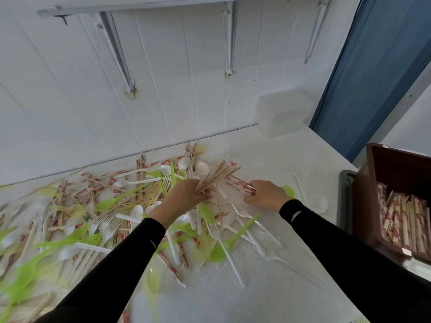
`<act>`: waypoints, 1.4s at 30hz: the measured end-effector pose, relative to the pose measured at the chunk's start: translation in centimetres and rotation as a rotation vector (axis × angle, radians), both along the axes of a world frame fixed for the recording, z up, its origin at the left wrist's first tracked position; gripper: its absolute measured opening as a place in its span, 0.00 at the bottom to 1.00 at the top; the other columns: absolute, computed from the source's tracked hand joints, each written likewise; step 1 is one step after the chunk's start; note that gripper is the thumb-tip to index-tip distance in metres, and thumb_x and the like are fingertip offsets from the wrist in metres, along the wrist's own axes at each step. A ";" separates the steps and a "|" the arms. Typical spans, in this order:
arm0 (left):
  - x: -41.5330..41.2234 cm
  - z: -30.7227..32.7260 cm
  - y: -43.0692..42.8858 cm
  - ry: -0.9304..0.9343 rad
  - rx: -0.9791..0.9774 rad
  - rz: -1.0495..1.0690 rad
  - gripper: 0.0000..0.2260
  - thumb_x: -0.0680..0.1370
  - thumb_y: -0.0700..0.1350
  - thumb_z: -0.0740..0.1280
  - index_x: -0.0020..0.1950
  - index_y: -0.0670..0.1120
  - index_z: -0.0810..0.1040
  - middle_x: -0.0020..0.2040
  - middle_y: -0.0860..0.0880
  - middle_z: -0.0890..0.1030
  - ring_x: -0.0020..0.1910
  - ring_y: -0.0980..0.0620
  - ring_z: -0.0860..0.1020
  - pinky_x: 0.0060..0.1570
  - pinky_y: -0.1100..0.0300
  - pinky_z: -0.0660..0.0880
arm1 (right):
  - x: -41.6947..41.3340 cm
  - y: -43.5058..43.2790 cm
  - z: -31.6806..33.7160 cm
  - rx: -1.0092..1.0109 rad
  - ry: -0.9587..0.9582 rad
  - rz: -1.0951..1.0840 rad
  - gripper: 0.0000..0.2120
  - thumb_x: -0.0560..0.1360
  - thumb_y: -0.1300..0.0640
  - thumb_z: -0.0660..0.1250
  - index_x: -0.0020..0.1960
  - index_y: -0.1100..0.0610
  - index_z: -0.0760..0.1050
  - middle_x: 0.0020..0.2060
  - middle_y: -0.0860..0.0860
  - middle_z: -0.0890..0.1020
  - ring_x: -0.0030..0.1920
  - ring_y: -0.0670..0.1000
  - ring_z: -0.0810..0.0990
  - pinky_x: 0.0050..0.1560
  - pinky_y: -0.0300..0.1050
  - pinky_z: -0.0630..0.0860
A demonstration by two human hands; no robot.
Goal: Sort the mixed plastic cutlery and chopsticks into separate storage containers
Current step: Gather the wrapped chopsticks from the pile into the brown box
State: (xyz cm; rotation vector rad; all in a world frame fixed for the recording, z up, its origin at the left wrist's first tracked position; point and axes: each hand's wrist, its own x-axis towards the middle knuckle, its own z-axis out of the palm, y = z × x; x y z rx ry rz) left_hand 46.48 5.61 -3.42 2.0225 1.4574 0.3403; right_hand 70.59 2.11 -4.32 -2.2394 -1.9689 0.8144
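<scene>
Green and white cutlery lies mixed with chopsticks across the white table; the left hand clenches a fanned bundle of bare chopsticks; just beside it, the right hand curls its fingers round paper-wrapped chopsticks. At far right, a brown bin holds more wrapped chopsticks.

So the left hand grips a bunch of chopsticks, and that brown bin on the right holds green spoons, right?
Not quite. The head view shows the brown bin holding wrapped chopsticks, not green spoons. The left hand does grip a bunch of chopsticks.
</scene>
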 end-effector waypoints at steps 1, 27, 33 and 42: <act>0.4 -0.1 -0.5 -0.006 -0.030 -0.046 0.06 0.73 0.49 0.75 0.47 0.48 0.84 0.41 0.50 0.83 0.40 0.54 0.80 0.46 0.57 0.77 | 0.2 -0.4 0.3 -0.014 0.051 -0.032 0.10 0.75 0.48 0.64 0.38 0.52 0.69 0.36 0.48 0.75 0.40 0.53 0.75 0.37 0.44 0.66; 0.3 5.9 -2.8 -0.243 -0.038 0.021 0.10 0.81 0.48 0.66 0.51 0.41 0.79 0.37 0.50 0.79 0.35 0.54 0.77 0.38 0.60 0.73 | -2.3 -7.0 6.5 0.342 1.129 -0.568 0.08 0.82 0.49 0.61 0.53 0.54 0.73 0.29 0.48 0.67 0.24 0.46 0.64 0.24 0.39 0.64; 0.7 8.1 -4.2 -0.980 -0.118 0.157 0.08 0.83 0.44 0.61 0.58 0.40 0.73 0.48 0.44 0.84 0.43 0.49 0.84 0.47 0.53 0.81 | -5.1 -7.6 6.9 0.465 1.178 -0.581 0.10 0.83 0.50 0.59 0.52 0.55 0.74 0.30 0.49 0.73 0.25 0.49 0.68 0.24 0.40 0.67; 5.7 10.3 -5.6 -1.693 -0.410 0.333 0.09 0.83 0.38 0.60 0.61 0.48 0.70 0.53 0.43 0.83 0.49 0.48 0.84 0.48 0.51 0.82 | -6.2 -8.5 7.8 0.667 1.284 -0.755 0.09 0.83 0.49 0.58 0.50 0.52 0.74 0.33 0.48 0.69 0.26 0.44 0.64 0.26 0.36 0.63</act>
